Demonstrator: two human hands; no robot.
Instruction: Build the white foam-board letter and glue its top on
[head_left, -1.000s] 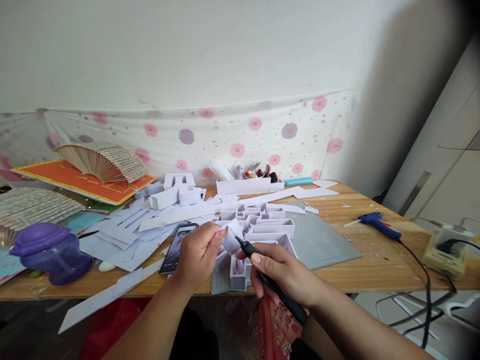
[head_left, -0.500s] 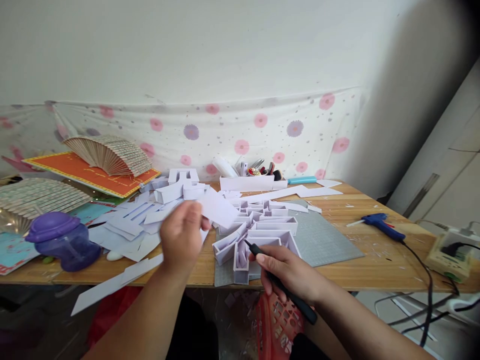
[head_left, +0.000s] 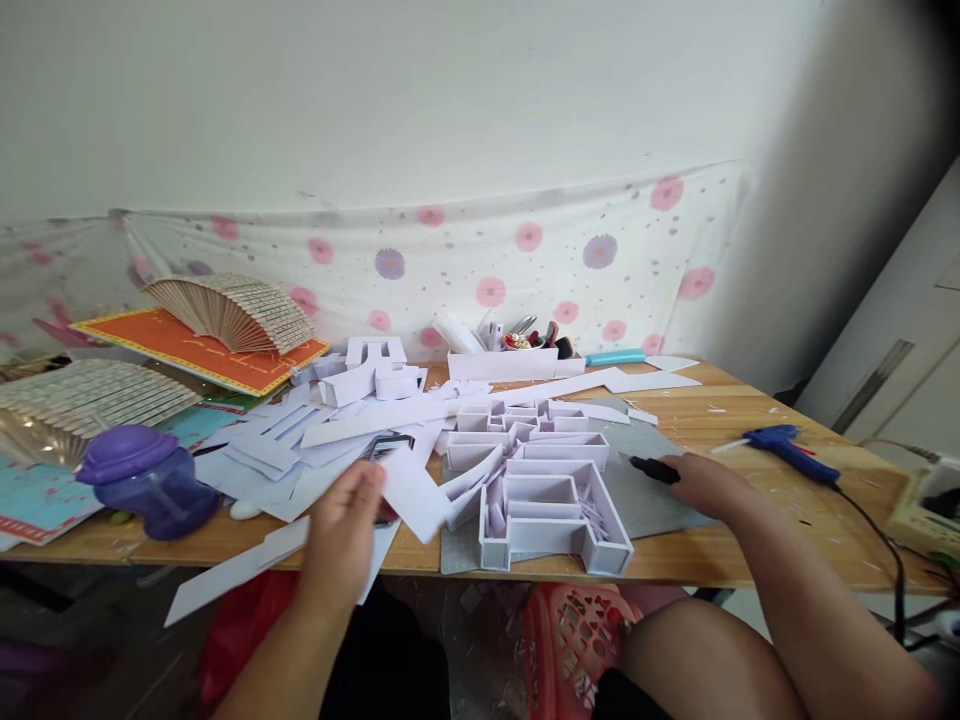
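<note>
Between the thumb and fingers of my left hand [head_left: 341, 525] is a small white card piece [head_left: 415, 497], held above the table's front edge. My right hand [head_left: 709, 485] is closed around a black craft knife [head_left: 655, 469], its tip pointing left over the grey cutting mat [head_left: 664, 508]. A white card model [head_left: 546, 536] with several open compartments stands on the mat between my hands. Thin white scraps lie inside some of its compartments. Partly covered by the card is a dark-framed phone-like object [head_left: 395, 443].
White card sheets [head_left: 259, 450] pile up at left, beside a purple cup [head_left: 154, 485] and folding fans [head_left: 232, 312]. A blue glue gun [head_left: 791, 455] with a cord lies at right. At the back stands a white box [head_left: 502, 365] of tools. Below the table is a red basket [head_left: 577, 640].
My right hand has carried the craft knife away from the model, to the right over the mat. My left hand has lowered slightly with the card. The view has shifted a little.
</note>
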